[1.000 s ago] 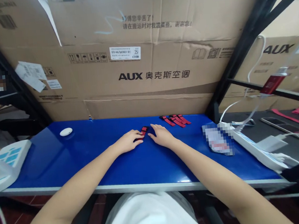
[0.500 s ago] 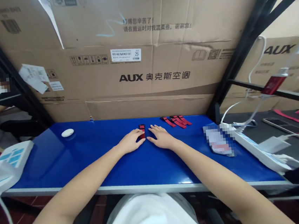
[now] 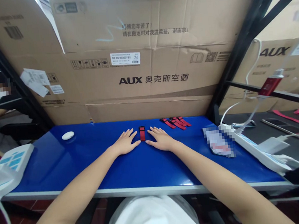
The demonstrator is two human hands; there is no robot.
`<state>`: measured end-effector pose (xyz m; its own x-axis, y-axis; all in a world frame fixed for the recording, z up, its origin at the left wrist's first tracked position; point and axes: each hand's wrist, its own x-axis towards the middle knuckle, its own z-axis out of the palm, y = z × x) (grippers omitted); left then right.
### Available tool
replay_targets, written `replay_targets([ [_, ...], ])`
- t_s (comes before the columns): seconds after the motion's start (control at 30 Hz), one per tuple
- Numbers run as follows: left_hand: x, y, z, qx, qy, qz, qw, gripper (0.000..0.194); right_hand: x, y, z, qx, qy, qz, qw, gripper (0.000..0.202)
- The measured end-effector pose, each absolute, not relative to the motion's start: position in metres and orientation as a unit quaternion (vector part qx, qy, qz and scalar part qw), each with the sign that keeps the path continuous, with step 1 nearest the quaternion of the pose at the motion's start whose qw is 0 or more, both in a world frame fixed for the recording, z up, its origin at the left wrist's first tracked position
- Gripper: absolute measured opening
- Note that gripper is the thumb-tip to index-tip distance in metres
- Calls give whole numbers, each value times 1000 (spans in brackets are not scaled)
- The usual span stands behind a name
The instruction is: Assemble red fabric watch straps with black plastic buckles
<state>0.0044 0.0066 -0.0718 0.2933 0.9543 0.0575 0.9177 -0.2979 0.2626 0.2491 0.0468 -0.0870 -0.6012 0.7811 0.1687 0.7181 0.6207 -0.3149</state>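
A short red strap with a black buckle (image 3: 142, 133) lies upright in the view on the blue tabletop (image 3: 144, 168), between my two hands. To its left, my left hand (image 3: 125, 141) rests palm down with its fingers spread, the thumb tip close to the strap's near end. On the other side my right hand (image 3: 160, 138) also lies flat, fingers apart, its thumb near the same end. Neither hand holds anything. Several more red straps with black buckles (image 3: 177, 122) lie in a group at the back of the table, right of my right hand.
A white round object (image 3: 68, 135) sits at the back left. White power strips stand at the left edge (image 3: 16, 158) and right edge (image 3: 256, 149). A blurred flat item (image 3: 219, 143) lies at the right. Cardboard (image 3: 137, 92) walls the back; a person (image 3: 11, 100) sits beyond the left post.
My left hand has moved left, off the strap, and its fingers have spread. The strap now shows whole. My right hand has hardly moved; the camera view has tilted slightly up.
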Motion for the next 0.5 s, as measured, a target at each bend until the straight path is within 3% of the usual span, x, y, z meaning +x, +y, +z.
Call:
replay_targets([
  [0.5,5,6,-71,798,593,73,80,86,249,47,-86,-423,-890,103,135,87],
])
